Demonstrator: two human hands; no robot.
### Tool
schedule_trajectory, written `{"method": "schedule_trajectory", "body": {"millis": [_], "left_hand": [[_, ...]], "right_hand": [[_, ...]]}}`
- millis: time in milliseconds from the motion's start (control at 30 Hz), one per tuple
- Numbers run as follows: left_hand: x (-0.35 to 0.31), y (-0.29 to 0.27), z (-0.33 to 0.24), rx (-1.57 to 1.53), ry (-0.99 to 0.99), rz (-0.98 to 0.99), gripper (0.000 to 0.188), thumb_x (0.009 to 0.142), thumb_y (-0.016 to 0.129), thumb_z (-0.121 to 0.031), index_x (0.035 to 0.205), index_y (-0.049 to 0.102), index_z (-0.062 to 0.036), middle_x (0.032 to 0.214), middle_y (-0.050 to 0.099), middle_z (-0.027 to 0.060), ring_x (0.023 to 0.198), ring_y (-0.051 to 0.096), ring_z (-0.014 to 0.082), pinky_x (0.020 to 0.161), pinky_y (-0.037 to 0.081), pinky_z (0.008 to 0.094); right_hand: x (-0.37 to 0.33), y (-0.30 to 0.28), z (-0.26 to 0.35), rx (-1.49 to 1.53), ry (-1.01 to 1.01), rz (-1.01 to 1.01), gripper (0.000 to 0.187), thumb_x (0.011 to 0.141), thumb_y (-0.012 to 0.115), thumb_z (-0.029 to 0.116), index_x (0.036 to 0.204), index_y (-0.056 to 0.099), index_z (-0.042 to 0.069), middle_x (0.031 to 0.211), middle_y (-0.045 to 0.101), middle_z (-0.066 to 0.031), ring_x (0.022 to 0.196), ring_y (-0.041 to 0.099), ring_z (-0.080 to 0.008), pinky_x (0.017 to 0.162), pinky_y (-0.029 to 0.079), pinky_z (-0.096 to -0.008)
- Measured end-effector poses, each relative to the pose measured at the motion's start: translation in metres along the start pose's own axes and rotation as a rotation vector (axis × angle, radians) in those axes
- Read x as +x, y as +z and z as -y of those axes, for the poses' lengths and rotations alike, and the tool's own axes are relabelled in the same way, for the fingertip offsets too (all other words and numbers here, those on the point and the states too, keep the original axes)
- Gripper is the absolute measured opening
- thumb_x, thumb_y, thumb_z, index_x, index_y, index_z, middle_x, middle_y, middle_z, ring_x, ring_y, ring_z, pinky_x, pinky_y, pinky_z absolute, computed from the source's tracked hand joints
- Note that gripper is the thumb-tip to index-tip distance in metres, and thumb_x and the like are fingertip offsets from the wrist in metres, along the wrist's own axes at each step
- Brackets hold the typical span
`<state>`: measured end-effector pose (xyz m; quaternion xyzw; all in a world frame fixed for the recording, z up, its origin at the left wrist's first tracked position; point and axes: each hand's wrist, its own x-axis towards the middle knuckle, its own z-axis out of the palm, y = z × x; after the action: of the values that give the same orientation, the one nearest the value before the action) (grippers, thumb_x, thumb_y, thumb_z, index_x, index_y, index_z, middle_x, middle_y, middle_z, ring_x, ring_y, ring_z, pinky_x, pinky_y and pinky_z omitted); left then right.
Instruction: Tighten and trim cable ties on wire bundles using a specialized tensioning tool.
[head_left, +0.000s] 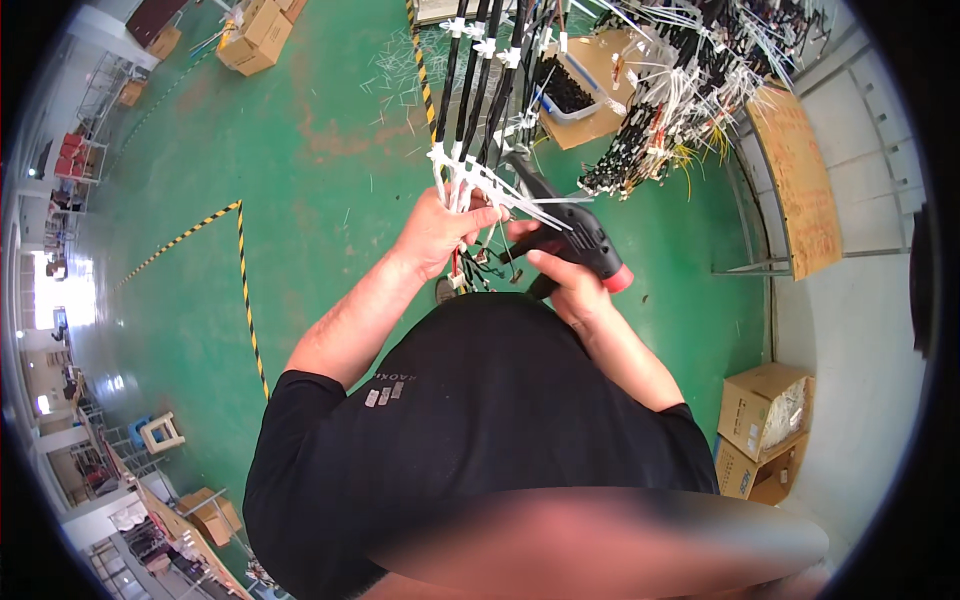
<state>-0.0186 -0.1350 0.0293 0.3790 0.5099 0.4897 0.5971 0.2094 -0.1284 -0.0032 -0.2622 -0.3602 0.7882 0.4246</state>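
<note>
The left hand is closed around the white-wrapped near ends of several black cables, which run toward the far side. The right hand grasps the handle of a black gun-shaped tool with a red end, just right of the cables. White cable ties stick out rightward between them. Farther right hangs a dense mass of wire bundles, near a clear bin of black pieces.
</note>
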Motion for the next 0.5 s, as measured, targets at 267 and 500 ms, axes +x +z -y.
{"method": "schedule_trajectory", "body": {"millis": [267, 500], "left_hand": [[-0.026, -0.004, -0.007, 0.224, 0.231, -0.145, 0.017, 0.09, 0.084, -0.009, 0.103, 0.076, -0.0003, 0.092, 0.075, 0.0004, 0.08, 0.066, 0.0083, 0.073, 0.056, 0.0295], [-0.047, -0.009, -0.027, 0.498, 0.38, -0.273, 0.017, 0.091, 0.082, -0.011, 0.105, 0.078, -0.0036, 0.086, 0.076, 0.0018, 0.08, 0.066, 0.0065, 0.074, 0.056, 0.0306]], "right_hand": [[-0.001, -0.045, 0.094, -1.031, -0.262, 0.37, 0.041, 0.089, 0.07, -0.004, 0.129, 0.071, 0.002, 0.117, 0.075, -0.0125, 0.11, 0.071, -0.0268, 0.098, 0.054, -0.0375], [0.007, -0.011, 0.125, -1.292, -0.383, 0.546, 0.038, 0.086, 0.071, 0.009, 0.123, 0.068, 0.0, 0.11, 0.072, -0.019, 0.102, 0.068, -0.0417, 0.093, 0.055, -0.0446]]}}
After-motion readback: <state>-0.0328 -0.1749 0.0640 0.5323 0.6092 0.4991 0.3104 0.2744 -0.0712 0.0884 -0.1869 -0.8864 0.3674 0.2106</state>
